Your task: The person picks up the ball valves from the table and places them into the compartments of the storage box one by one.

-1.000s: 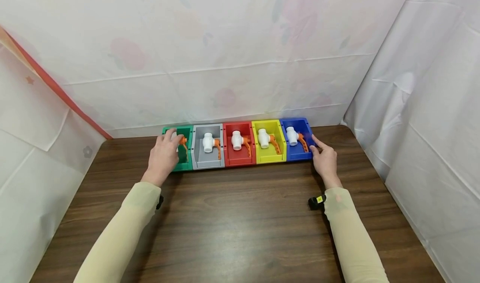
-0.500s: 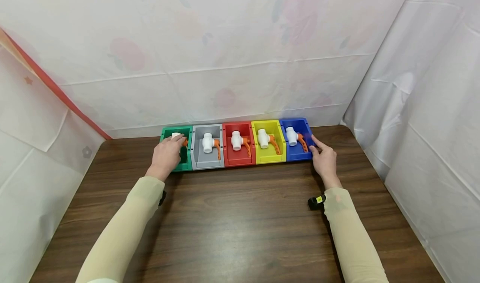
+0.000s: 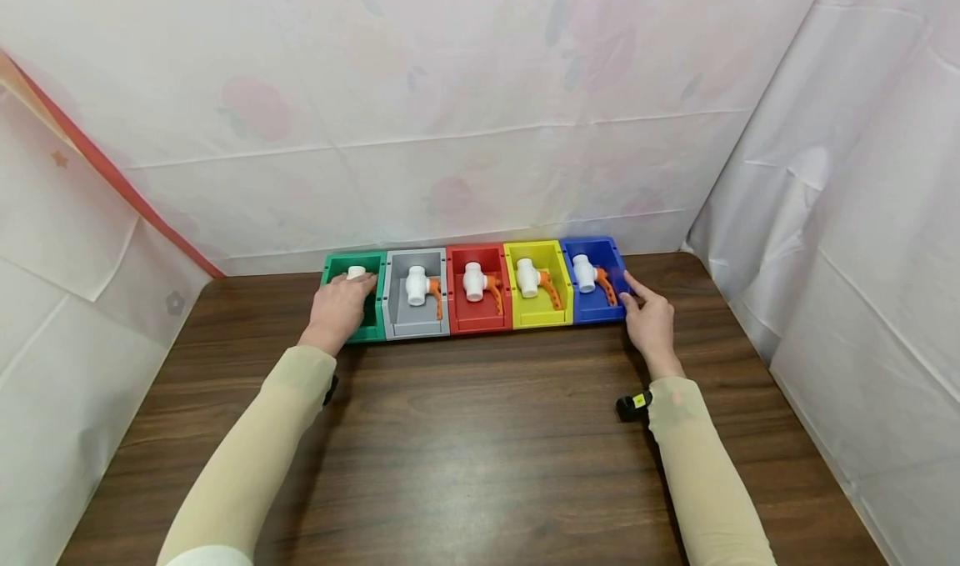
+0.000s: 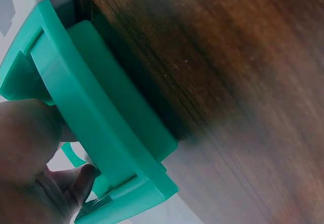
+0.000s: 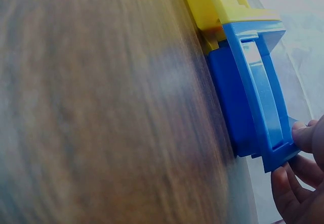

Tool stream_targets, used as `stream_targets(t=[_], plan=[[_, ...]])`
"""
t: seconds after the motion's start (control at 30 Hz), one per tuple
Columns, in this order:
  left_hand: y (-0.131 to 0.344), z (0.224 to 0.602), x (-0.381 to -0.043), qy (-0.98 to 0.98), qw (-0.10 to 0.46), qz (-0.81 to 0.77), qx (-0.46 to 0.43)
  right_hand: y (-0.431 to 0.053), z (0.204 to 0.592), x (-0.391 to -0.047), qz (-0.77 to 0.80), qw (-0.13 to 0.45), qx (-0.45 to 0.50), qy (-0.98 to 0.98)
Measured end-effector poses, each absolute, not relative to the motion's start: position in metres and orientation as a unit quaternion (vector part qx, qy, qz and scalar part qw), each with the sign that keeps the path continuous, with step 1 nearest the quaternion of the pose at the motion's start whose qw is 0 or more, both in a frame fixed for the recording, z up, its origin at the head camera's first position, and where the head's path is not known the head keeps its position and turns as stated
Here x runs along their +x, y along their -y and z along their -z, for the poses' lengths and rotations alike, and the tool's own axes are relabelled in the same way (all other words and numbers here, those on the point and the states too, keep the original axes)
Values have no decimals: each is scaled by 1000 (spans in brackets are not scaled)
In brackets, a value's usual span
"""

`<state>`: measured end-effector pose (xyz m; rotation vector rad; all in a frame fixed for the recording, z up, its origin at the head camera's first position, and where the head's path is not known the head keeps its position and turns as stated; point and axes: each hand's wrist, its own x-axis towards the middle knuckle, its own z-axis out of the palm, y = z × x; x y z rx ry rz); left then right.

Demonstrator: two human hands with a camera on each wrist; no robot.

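My left hand (image 3: pixel 337 303) reaches into the green bin (image 3: pixel 377 320) at the row's left end. Its fingers grip a white ball valve (image 3: pixel 357 272), whose handle is hidden beneath them. In the left wrist view the thumb and fingers bend down inside the bin's green front wall (image 4: pixel 96 107). At the other end, my right hand (image 3: pixel 649 320) pinches the right side wall of the blue bin (image 3: pixel 600 315). The right wrist view has the thumb on the inner side of that rim (image 5: pixel 283 155) and fingers outside. A white ball valve (image 3: pixel 584 274) with an orange lever lies in the blue bin.
Between them stand a grey bin (image 3: pixel 415 330), a red bin (image 3: pixel 480 324) and a yellow bin (image 3: pixel 543 319), each containing a white ball valve with an orange lever. The row is on a brown wooden table (image 3: pixel 465 449), close to the white cloth (image 3: pixel 450 166) behind.
My left hand has moved slightly right and deeper into the green bin with the ball valve, now covering its orange handle. My right hand has stayed on the blue bin.
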<state>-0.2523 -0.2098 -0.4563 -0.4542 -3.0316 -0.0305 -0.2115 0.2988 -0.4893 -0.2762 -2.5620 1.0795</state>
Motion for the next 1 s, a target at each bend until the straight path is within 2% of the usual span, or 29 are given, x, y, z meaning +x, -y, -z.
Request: stream_targets(t=[0.27, 0.83, 1.0], plan=[[210, 461, -249, 989, 15, -35, -143, -297, 490, -211, -384, 170, -89, 903], [209, 460, -249, 991, 27, 2, -133, -296, 488, -209, -390, 165, -102, 900], [208, 458, -245, 990, 47, 28, -131, -297, 488, -210, -394, 164, -98, 899]])
